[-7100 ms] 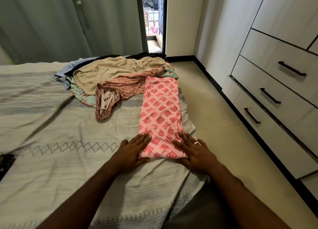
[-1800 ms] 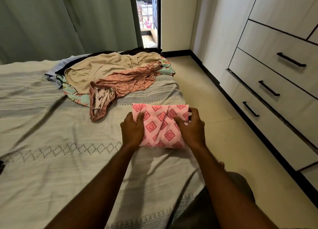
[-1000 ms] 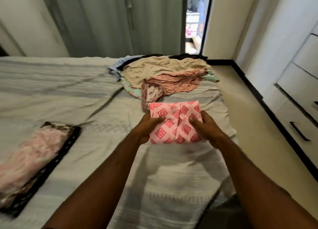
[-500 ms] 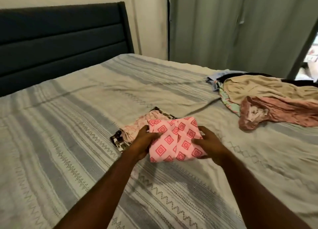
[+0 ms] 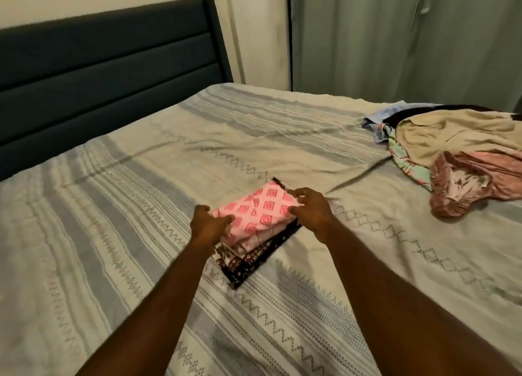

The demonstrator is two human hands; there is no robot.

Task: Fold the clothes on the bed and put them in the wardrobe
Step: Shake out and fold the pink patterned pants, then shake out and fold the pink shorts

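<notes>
Both hands, left hand and right hand, grip the folded pink garment, setting it atop the folded stack mid-bed. Next, I'd guess: let go, reach right for the unfolded pile.

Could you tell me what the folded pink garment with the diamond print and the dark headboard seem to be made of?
The folded pink diamond-print garment looks like thin, matte woven cloth: it creases flat and lies limp. The dark blue headboard appears upholstered, probably fabric over padding, given its soft horizontal channels and dull surface.
</notes>
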